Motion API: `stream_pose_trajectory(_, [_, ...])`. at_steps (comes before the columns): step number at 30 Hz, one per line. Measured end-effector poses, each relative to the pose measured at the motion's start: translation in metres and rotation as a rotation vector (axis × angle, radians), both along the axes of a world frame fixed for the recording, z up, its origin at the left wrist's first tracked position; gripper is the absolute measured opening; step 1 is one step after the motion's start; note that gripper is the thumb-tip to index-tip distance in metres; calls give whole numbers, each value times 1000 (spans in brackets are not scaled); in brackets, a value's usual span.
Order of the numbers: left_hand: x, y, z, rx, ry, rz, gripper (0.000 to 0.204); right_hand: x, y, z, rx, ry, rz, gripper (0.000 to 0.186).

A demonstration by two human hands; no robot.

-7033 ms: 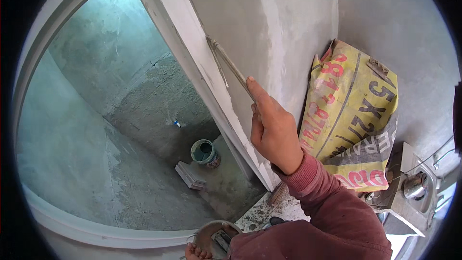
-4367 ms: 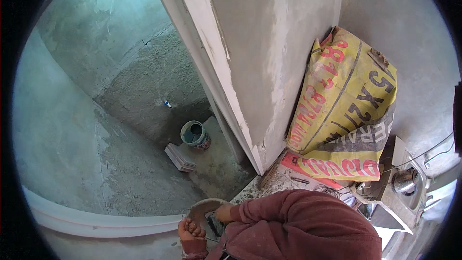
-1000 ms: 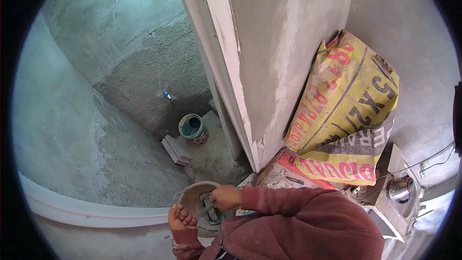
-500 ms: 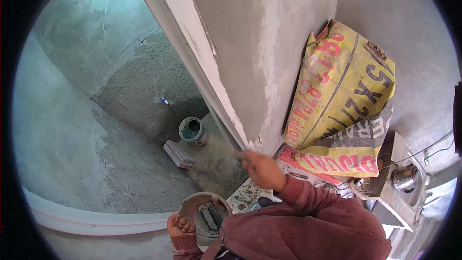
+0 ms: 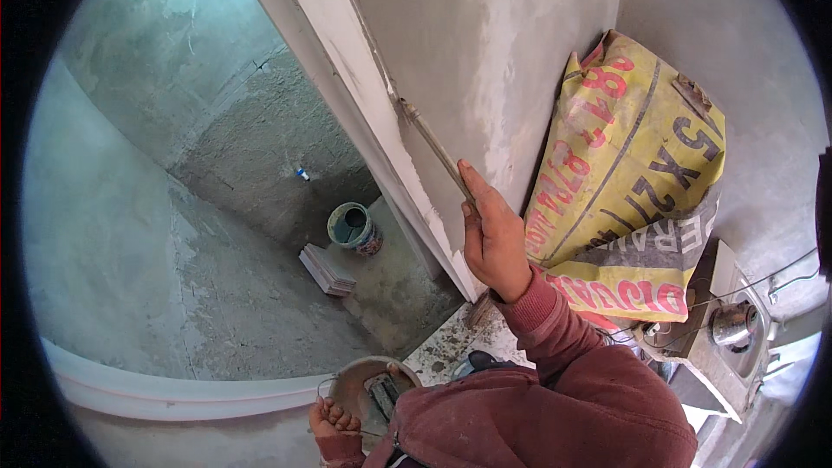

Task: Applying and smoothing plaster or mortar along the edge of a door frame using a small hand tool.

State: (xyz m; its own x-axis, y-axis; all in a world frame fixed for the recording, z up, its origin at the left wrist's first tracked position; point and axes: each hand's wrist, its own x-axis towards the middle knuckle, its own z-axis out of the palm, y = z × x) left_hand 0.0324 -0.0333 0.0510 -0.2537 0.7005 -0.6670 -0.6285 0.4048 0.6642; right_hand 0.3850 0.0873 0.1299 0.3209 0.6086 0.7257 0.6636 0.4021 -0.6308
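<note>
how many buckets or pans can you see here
2: a round pan gripped by the left hand at the bottom, and a bucket on the floor beyond the wall corner. Others may be hidden.

The right hand [image 5: 494, 243], in a dark red sleeve, presses a thin flat metal putty blade [image 5: 433, 146] against the grey plastered wall corner [image 5: 381, 113], forefinger stretched along the blade. The left hand [image 5: 334, 425] grips a round, plaster-crusted metal pan [image 5: 360, 386] by its rim. A yellow printed sack [image 5: 628, 173] leans on the wall beside the right hand. Below, a small teal bucket [image 5: 351, 227] stands just beside stacked pale tiles [image 5: 327, 269].
</note>
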Motion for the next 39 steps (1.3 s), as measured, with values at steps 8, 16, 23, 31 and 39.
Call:
stream_pose_trajectory(8, [-4,4,-4,-22,-53,-25,30,-2,0,-2,-55,-46,-56,59])
stream_pose_trajectory(16, [-10,8,-17,3,-109,-50,29,-6,-7,-12,-108,-29,-47,62])
stream_pose_trajectory(23, [1,11,-6,-51,-42,-8,27,-4,-11,-22,-116,-17,-15,63])
stream_pose_trajectory(31, [4,11,-5,-80,-16,20,27,-4,-14,-31,-157,1,-7,63])
stream_pose_trajectory(39, [3,10,-6,-32,-57,-2,26,-5,-17,-35,-179,7,-14,63])
